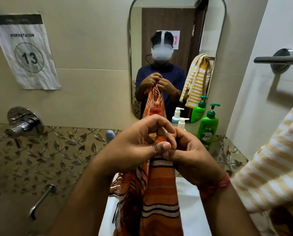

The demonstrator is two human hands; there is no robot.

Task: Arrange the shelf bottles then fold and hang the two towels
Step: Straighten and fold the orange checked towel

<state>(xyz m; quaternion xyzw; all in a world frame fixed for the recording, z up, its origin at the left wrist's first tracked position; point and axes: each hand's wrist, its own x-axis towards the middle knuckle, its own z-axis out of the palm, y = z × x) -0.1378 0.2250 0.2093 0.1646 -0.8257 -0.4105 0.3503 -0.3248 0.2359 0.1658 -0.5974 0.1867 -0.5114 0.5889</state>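
My left hand [133,147] and my right hand [191,154] meet in front of my chest, both pinching the top edge of an orange striped towel [159,193] that hangs straight down over the white basin [191,201]. A yellow-and-white striped towel [270,167] hangs at the right. Behind my hands stand a green pump bottle [207,130], a white pump bottle [182,122], a red-capped bottle [155,111] and a small blue item [109,135], all partly hidden.
A wall mirror [176,23] faces me and reflects a person. A dark towel bar [278,60] juts from the right wall. A tap handle [24,123] and spout [42,200] sit on the left wall, under a paper sign [25,51].
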